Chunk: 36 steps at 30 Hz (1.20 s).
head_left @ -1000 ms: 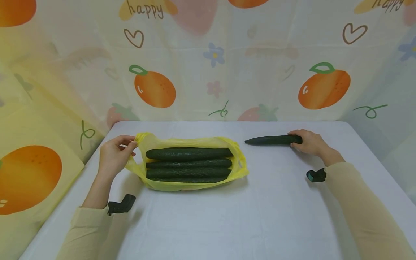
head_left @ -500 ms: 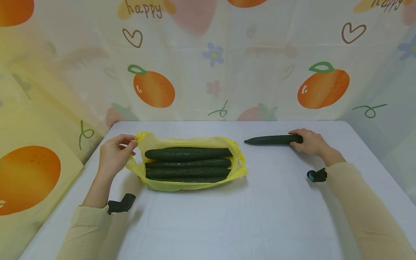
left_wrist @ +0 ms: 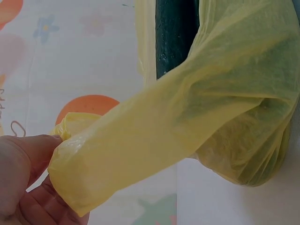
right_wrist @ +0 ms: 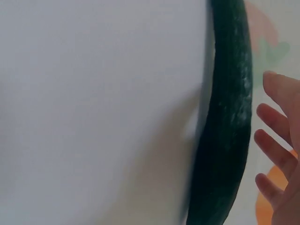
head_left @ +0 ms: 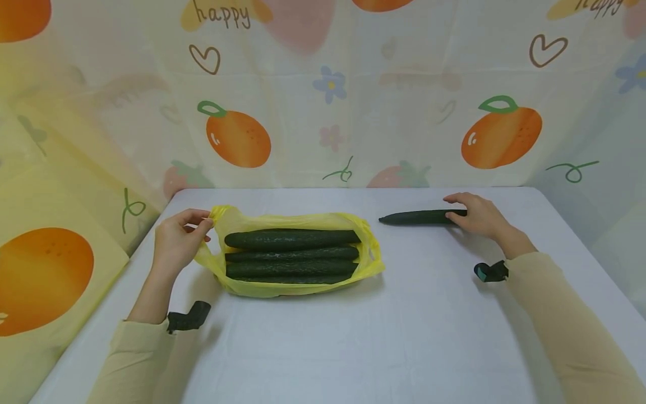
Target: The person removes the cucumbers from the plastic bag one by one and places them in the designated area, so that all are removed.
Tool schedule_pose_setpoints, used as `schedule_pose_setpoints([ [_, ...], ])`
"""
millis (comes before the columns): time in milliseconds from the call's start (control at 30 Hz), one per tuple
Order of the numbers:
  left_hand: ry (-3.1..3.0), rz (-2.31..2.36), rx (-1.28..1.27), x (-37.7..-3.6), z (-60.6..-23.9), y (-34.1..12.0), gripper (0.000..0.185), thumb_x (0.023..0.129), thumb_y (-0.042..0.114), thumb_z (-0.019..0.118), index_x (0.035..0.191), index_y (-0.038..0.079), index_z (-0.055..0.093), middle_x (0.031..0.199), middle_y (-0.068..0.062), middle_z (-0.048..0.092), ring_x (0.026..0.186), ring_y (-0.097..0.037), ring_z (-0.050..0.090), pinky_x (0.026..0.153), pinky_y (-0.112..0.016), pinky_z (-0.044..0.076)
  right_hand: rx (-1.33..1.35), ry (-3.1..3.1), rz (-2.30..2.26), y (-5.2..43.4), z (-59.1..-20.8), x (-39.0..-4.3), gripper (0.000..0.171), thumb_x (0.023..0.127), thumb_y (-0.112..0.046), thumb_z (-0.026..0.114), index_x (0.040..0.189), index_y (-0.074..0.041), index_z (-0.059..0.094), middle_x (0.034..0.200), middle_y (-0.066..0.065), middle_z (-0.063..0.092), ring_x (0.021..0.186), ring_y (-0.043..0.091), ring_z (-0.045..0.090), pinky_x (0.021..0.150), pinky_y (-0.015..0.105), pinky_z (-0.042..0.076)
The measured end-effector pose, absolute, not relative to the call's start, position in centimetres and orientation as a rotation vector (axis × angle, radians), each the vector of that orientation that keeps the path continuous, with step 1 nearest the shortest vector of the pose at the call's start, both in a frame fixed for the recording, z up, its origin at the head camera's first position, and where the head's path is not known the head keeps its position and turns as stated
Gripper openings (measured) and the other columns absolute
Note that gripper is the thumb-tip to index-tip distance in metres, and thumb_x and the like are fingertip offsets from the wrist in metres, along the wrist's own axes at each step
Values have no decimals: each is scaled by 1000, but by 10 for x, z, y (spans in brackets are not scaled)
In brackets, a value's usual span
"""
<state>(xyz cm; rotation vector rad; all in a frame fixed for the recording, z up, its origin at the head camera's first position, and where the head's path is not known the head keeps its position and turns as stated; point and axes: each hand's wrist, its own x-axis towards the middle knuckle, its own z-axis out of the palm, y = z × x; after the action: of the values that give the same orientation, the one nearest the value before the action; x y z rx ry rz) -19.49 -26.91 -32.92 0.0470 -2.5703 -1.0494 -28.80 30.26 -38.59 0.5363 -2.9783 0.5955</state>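
Observation:
My left hand [head_left: 175,238] pinches the handle of a yellow plastic bag [head_left: 282,289] between thumb and fingers, drawing it out to the left. Inside the bag, whose mouth faces up, several dark green cucumbers [head_left: 292,239] lie side by side. In the left wrist view the stretched handle [left_wrist: 126,145] runs from the fingertips to the bag. A single cucumber [head_left: 416,217] lies on the table right of the bag, its thin end pointing left. Over its right end is my right hand [head_left: 481,219], fingers spread; the right wrist view shows a gap between the fingers [right_wrist: 276,150] and the cucumber [right_wrist: 227,117].
A white cloth covers the table [head_left: 353,342]. Behind it hangs a curtain [head_left: 298,129] printed with oranges, hearts and flowers, which continues along the left and right sides. A dark camera mount sits on each wrist.
The right hand's fingers have loosened from the cucumber's right end and lifted slightly, and the cucumber stays in place. The left hand and the bag have not visibly moved.

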Motion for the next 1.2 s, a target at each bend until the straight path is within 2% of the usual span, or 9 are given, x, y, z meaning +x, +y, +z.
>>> schedule_pose_setpoints([
  [233,-2561,-1043,51,-195,-332,-270,21,89,20,60,101,5,67,88,-11,65,51,3,58,42,-20,46,614,-2805,630,290,-375,-283,34,87,-12,60,118,0,57,119,21,58,107,39,53,90,54,41],
  [433,-2555,-1047,32,-196,-332,-270,22,89,21,60,101,4,67,90,-15,66,53,-2,61,42,-19,45,674,-2695,643,275,-366,-278,30,84,-7,63,113,0,60,112,17,62,100,35,57,86,51,45],
  [567,-2550,-1045,40,-196,-331,-270,22,88,21,61,101,4,67,90,-16,66,52,-1,60,41,-19,45,730,-2642,668,267,-361,-277,29,84,-7,63,112,-1,60,110,16,63,98,33,59,85,50,46],
  [733,-2546,-1060,30,-195,-330,-270,23,89,21,61,101,3,67,91,-18,66,51,3,58,41,-18,45,735,-2620,714,258,-354,-275,28,85,-9,64,112,-3,61,109,14,64,98,32,59,87,50,46],
  [967,-2558,-1046,35,-195,-331,-270,22,89,22,60,101,4,67,90,-16,66,53,-3,61,41,-19,45,761,-2586,795,240,-341,-266,28,85,-9,63,113,-3,61,109,13,64,100,30,59,86,49,46],
  [1200,-2556,-1037,37,-195,-333,-271,22,89,21,60,101,5,67,89,-16,66,51,3,58,41,-20,45,817,-2605,874,219,-334,-259,31,85,-11,64,116,-5,59,112,10,63,103,28,58,87,50,46],
])
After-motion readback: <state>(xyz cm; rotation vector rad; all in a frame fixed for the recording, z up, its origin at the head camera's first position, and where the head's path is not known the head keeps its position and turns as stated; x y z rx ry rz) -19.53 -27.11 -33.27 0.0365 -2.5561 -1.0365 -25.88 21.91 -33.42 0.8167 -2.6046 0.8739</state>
